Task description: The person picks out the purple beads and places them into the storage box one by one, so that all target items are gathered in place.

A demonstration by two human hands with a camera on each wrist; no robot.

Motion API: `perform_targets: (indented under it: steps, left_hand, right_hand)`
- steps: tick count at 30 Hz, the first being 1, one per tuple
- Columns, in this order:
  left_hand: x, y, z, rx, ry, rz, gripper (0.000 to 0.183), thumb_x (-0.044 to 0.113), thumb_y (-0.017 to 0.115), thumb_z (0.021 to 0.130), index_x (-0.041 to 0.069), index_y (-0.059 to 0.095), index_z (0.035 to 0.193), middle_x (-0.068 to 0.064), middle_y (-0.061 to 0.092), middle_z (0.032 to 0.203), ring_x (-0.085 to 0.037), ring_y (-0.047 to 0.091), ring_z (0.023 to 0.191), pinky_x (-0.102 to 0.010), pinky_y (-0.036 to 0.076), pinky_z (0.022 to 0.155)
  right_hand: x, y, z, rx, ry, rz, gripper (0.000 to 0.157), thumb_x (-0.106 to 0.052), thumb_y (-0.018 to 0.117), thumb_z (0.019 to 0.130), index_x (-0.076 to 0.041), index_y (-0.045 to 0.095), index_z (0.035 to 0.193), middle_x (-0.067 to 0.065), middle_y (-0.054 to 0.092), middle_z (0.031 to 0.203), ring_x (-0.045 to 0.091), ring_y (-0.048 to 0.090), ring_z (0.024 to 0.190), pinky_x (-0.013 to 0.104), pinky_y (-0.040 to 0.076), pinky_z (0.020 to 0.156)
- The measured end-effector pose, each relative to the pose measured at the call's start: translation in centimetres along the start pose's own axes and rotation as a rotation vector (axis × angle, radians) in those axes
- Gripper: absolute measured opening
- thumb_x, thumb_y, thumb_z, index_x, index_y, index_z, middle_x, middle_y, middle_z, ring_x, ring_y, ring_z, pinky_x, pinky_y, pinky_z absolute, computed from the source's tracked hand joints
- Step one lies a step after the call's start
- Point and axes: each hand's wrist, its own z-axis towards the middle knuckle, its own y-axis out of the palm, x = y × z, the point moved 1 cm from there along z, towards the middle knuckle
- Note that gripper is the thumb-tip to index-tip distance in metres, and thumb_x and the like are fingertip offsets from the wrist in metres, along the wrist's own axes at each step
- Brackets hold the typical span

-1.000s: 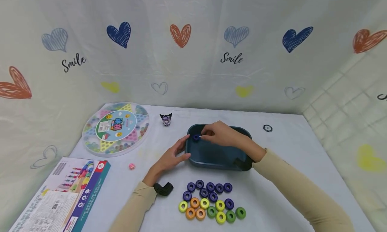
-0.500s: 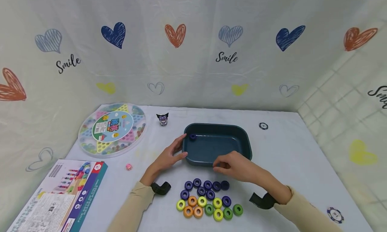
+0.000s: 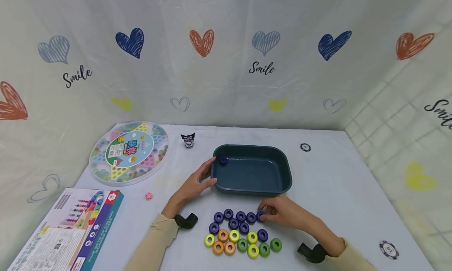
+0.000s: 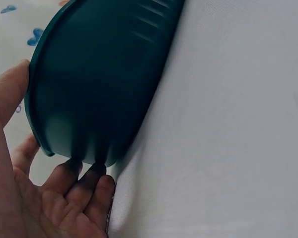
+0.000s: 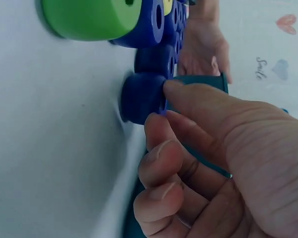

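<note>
My left hand (image 3: 195, 185) rests on the left end of a dark teal tray (image 3: 252, 193). In the left wrist view its thumb and fingertips touch the outer wall of the tray (image 4: 99, 89), set apart from each other. One dark blue ring-shaped bead (image 3: 223, 161) lies inside, in the far left corner. In front of the tray, my right hand (image 3: 287, 212) is at the right end of a row of blue beads. There, the thumb and index finger pinch the end blue bead (image 5: 143, 98), which stands close beside its neighbour.
Yellow (image 3: 253, 251), orange (image 3: 217, 248) and green beads (image 3: 276, 245) lie nearer me. At left are a round Chinese checkers set (image 3: 128, 153), a flat toy box (image 3: 67, 231) and a pink bead (image 3: 148, 196). A small figure (image 3: 188, 140) and two poker chips (image 3: 389, 249) flank the tray.
My right hand has left the tray's inside, where a blue bead now lies alone, and come back toward me to the bead row. The left hand stays at the tray.
</note>
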Motion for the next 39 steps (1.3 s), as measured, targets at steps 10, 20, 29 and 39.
perform_targets:
  steps: [10, 20, 29, 39]
  left_hand:
    - [0.0, 0.2, -0.1, 0.003, 0.012, -0.009, 0.066, 0.019, 0.056, 0.09, 0.011, 0.019, 0.144, -0.012, 0.021, 0.147, -0.024, 0.028, 0.131, -0.043, 0.027, 0.104]
    - [0.1, 0.1, -0.1, 0.004, 0.012, -0.006, 0.065, 0.018, 0.056, 0.09, 0.011, 0.019, 0.144, -0.011, 0.022, 0.147, -0.022, 0.028, 0.131, -0.043, 0.027, 0.104]
    - [-0.2, 0.1, -0.1, -0.002, 0.033, -0.014, 0.066, 0.015, 0.056, 0.09, 0.008, 0.018, 0.144, -0.015, 0.02, 0.147, -0.026, 0.027, 0.131, -0.045, 0.026, 0.104]
    - [0.1, 0.0, -0.1, 0.005, 0.007, -0.017, 0.065, 0.018, 0.056, 0.09, 0.011, 0.02, 0.144, -0.011, 0.021, 0.147, -0.024, 0.028, 0.131, -0.044, 0.026, 0.104]
  right_hand:
    - [0.7, 0.5, -0.4, -0.02, -0.016, 0.069, 0.029, -0.033, 0.067, 0.08, -0.012, 0.065, 0.099, -0.012, 0.051, 0.063, 0.0, 0.044, 0.055, 0.017, 0.039, 0.049]
    - [2.6, 0.4, -1.9, -0.034, -0.002, 0.192, 0.032, -0.032, 0.068, 0.079, -0.011, 0.063, 0.103, -0.01, 0.056, 0.067, 0.0, 0.047, 0.058, 0.018, 0.043, 0.052]
    - [2.0, -0.5, -2.1, -0.078, 0.036, 0.192, 0.033, -0.029, 0.069, 0.079, -0.011, 0.062, 0.106, -0.007, 0.057, 0.069, 0.003, 0.049, 0.06, 0.019, 0.045, 0.053]
    - [-0.8, -4.5, -0.6, -0.076, -0.012, 0.101, 0.034, -0.035, 0.067, 0.08, -0.016, 0.062, 0.108, -0.01, 0.057, 0.073, 0.006, 0.051, 0.064, 0.021, 0.045, 0.054]
